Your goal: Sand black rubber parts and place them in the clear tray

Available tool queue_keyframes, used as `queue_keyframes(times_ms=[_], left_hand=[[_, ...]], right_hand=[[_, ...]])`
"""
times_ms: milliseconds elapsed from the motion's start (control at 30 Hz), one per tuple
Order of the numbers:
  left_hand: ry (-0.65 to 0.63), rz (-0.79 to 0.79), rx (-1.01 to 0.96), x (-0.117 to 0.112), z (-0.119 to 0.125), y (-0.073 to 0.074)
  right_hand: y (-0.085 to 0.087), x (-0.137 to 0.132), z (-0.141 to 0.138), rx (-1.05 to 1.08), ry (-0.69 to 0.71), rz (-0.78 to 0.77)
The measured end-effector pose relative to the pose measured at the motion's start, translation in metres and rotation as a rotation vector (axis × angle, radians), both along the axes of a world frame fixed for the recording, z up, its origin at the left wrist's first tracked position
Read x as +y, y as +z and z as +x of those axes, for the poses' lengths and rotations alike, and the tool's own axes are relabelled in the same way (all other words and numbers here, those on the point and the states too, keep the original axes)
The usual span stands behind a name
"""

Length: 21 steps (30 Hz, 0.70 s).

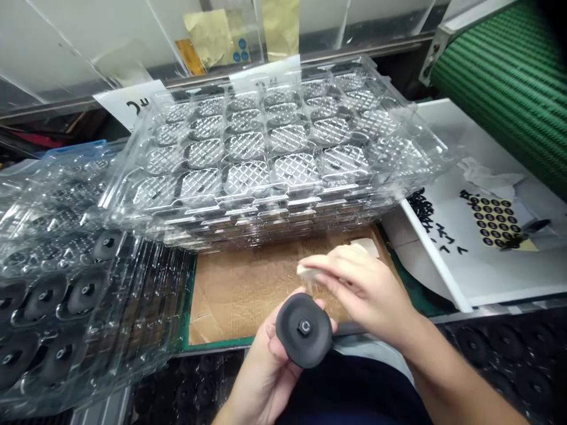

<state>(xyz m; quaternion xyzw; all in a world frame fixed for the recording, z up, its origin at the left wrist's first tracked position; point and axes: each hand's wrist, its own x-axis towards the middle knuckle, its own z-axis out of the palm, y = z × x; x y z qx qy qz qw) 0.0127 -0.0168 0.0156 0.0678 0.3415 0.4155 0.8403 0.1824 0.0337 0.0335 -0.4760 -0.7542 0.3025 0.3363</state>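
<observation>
My left hand (pixel 270 360) is wrapped round a black rounded part (pixel 304 330) with a small metal nut at its centre, holding it up near my lap. My right hand (pixel 358 283) hovers just above and behind the part, its fingers pinched on a small pale piece (pixel 306 271) that I cannot make out. Both hands are over a brown cardboard mat (pixel 239 289) at the bench's front edge.
A stack of clear blister trays (pixel 274 153) stands behind the mat. At the left, more clear trays (pixel 62 283) hold several black parts. A white tray (pixel 482 260) with a sheet of small black rings (pixel 496 221) lies right. A green ribbed belt (pixel 509 77) runs along the top right.
</observation>
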Motion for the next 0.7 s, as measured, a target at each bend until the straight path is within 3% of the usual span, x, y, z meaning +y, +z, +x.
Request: queue_keyframes(times_ms=[100, 233, 300, 367, 467, 500, 533, 600, 633, 700], left_hand=[[0.027, -0.049, -0.037, 0.003, -0.003, 0.0], [0.047, -0.078, -0.062, 0.006, -0.005, -0.003], [0.044, -0.082, -0.06, 0.007, -0.003, -0.004], [0.031, -0.075, -0.037, 0.007, -0.001, -0.003], [0.011, -0.044, 0.034, 0.007, 0.003, 0.0], [0.002, -0.04, 0.064, 0.006, 0.005, 0.001], [-0.012, -0.045, 0.097, 0.006, 0.006, 0.002], [-0.035, -0.044, 0.161, 0.004, 0.008, 0.002], [-0.04, -0.033, 0.185, 0.003, 0.009, 0.002], [-0.028, 0.006, 0.21, 0.0, 0.008, 0.001]], right_hand=[[-0.043, -0.01, 0.005, -0.051, -0.166, -0.225], [-0.101, -0.04, -0.004, -0.038, -0.092, -0.289], [-0.111, -0.048, -0.006, -0.011, -0.098, -0.299], [-0.1, -0.046, -0.005, 0.019, -0.181, -0.298], [-0.05, -0.034, -0.001, 0.091, -0.301, -0.165], [-0.03, -0.029, -0.002, 0.136, -0.251, -0.013], [-0.012, -0.025, -0.004, 0.149, -0.065, 0.137], [0.013, -0.02, -0.01, 0.154, 0.145, 0.262], [0.02, -0.019, -0.014, 0.117, 0.176, 0.254], [0.023, -0.017, -0.02, 0.003, 0.087, 0.2]])
